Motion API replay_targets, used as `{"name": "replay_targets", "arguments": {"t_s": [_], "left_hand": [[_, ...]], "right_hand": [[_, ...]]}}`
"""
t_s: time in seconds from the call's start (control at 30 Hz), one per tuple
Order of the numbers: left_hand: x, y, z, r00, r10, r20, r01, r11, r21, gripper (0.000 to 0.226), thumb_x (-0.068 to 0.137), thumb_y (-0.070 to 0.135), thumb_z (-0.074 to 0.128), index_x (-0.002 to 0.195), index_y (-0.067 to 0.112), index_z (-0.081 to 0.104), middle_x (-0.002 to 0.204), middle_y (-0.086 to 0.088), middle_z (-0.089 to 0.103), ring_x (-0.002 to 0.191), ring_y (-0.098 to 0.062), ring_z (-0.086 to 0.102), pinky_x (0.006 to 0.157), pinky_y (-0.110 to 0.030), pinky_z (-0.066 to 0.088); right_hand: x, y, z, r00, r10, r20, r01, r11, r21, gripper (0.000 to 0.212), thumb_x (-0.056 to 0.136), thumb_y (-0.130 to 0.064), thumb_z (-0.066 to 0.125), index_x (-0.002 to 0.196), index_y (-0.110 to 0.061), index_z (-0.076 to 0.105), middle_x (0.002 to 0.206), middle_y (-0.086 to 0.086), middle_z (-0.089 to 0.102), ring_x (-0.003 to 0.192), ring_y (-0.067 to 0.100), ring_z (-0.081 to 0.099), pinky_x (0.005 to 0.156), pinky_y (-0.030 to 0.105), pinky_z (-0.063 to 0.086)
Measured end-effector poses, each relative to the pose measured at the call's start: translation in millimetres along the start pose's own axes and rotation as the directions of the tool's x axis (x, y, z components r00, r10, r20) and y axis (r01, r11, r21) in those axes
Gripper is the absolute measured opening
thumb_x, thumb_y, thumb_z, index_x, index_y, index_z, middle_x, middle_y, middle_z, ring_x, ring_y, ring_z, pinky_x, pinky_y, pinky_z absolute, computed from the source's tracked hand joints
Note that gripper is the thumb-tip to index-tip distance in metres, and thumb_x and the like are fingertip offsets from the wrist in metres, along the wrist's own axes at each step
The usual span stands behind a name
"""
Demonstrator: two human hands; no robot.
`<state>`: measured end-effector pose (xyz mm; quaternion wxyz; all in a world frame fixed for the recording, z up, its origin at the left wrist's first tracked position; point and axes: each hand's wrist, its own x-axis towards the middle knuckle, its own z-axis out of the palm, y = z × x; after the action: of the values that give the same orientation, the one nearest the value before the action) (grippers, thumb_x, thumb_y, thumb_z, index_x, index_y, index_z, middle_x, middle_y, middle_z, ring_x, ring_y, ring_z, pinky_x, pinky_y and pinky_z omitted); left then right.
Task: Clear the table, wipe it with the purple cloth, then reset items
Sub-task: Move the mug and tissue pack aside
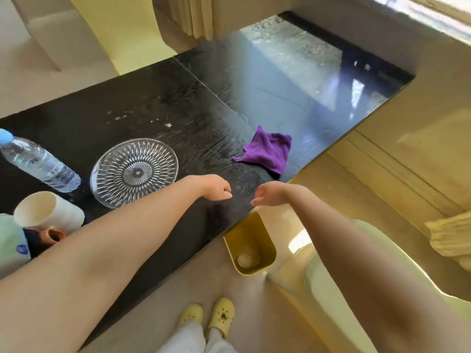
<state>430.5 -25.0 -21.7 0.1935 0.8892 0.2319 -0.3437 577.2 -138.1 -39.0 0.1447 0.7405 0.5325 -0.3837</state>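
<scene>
A purple cloth [267, 151] lies crumpled near the right front edge of the black table [153, 103]. My left hand [216, 188] and my right hand [270, 196] hover close together just above the table's front edge, below the cloth, both empty with fingers loosely curled and apart. A clear cut-glass plate [134, 171] sits left of my left hand. A plastic water bottle [38, 164] lies on its side at the far left. A white cup [48, 212] lies tipped beside it, with a small brown pot [54, 235] under it.
A yellow waste bin [251, 247] stands on the floor under the table's edge, with a pale round object inside. A pale green packet [11, 245] sits at the left edge. Crumbs dot the tabletop behind the plate. A pale chair [331, 276] is at my right.
</scene>
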Motion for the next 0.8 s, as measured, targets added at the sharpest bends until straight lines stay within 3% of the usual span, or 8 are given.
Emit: {"name": "replay_targets", "arguments": {"t_s": [0.1,0.2,0.3,0.47,0.53,0.63,0.73,0.8], "left_hand": [[-21.9,-7.6,-25.8,1.0,-0.018,0.0,0.018,0.998,0.064,0.045,0.099,0.034,0.035,0.139,0.015,0.046,0.144,-0.005,0.048,0.131,-0.023,0.044,0.109,-0.036,0.033],[-48.2,-17.7,-46.5,0.998,-0.048,-0.046,0.051,0.996,0.077,0.044,0.099,0.033,0.035,0.138,0.014,0.047,0.143,-0.005,0.049,0.131,-0.023,0.045,0.108,-0.033,0.033],[-84.7,-27.5,-57.3,0.991,-0.081,-0.106,0.085,0.996,0.032,0.043,0.1,0.031,0.036,0.138,0.014,0.046,0.143,-0.004,0.049,0.13,-0.023,0.045,0.105,-0.029,0.033],[-144.1,-78.3,-40.2,0.967,-0.192,-0.166,0.168,0.974,-0.151,0.043,0.098,0.034,0.039,0.137,0.02,0.047,0.144,-0.002,0.048,0.13,-0.021,0.045,0.109,-0.034,0.032],[-171.5,-99.9,-26.4,0.954,-0.25,-0.164,0.212,0.953,-0.218,0.045,0.098,0.036,0.039,0.139,0.02,0.044,0.146,-0.002,0.045,0.132,-0.02,0.043,0.109,-0.033,0.031],[-215.1,-124.5,-6.0,0.932,-0.33,-0.147,0.27,0.906,-0.326,0.046,0.099,0.037,0.037,0.141,0.019,0.042,0.144,-0.001,0.046,0.129,-0.02,0.045,0.105,-0.03,0.033],[-251.1,-151.3,24.2,0.896,-0.425,-0.13,0.301,0.795,-0.527,0.042,0.099,0.033,0.039,0.138,0.019,0.044,0.134,0.003,0.049,0.096,-0.014,0.061,0.095,-0.028,0.045],[-267.5,-172.5,48.3,0.853,-0.502,-0.142,0.31,0.707,-0.636,0.029,0.098,0.029,0.042,0.122,0.02,0.055,0.133,-0.005,0.054,0.084,-0.017,0.067,0.087,-0.031,0.053]], "right_hand": [[-11.9,-14.4,-38.8,0.998,-0.006,-0.069,0.001,0.997,-0.072,0.047,0.092,-0.05,0.044,0.118,-0.015,0.062,0.118,0.005,0.062,0.109,0.026,0.055,0.096,0.037,0.043],[-25.6,-34.5,-75.0,0.993,-0.024,-0.112,0.004,0.985,-0.175,0.043,0.093,-0.05,0.041,0.098,-0.016,0.065,0.099,0.005,0.055,0.097,0.028,0.052,0.09,0.036,0.041],[-35.5,-63.7,-103.2,0.991,-0.062,-0.115,0.032,0.969,-0.244,0.053,0.094,-0.05,0.038,0.107,-0.006,0.064,0.108,0.011,0.064,0.103,0.031,0.057,0.096,0.039,0.041],[-27.1,-128.3,-122.3,0.976,-0.194,-0.099,0.153,0.934,-0.322,0.043,0.092,-0.046,0.042,0.062,-0.017,0.053,0.079,0.01,0.064,0.082,0.031,0.065,0.09,0.045,0.052],[-23.2,-163.8,-122.3,0.966,-0.246,-0.082,0.204,0.916,-0.345,0.041,0.092,-0.045,0.043,0.069,-0.015,0.058,0.08,0.011,0.066,0.084,0.033,0.067,0.088,0.046,0.054],[-17.5,-220.2,-115.5,0.942,-0.333,-0.048,0.289,0.874,-0.39,0.046,0.094,-0.039,0.041,0.098,-0.001,0.065,0.097,0.018,0.069,0.093,0.033,0.067,0.089,0.039,0.053],[-15.1,-271.4,-104.6,0.919,-0.395,0.0,0.355,0.826,-0.437,0.047,0.098,-0.038,0.038,0.116,0.0,0.059,0.12,0.012,0.062,0.111,0.026,0.058,0.096,0.032,0.042],[-8.0,-298.3,-97.5,0.913,-0.408,0.008,0.372,0.825,-0.426,0.048,0.098,-0.038,0.04,0.129,-0.005,0.054,0.134,0.012,0.056,0.123,0.028,0.051,0.102,0.033,0.038]]}}
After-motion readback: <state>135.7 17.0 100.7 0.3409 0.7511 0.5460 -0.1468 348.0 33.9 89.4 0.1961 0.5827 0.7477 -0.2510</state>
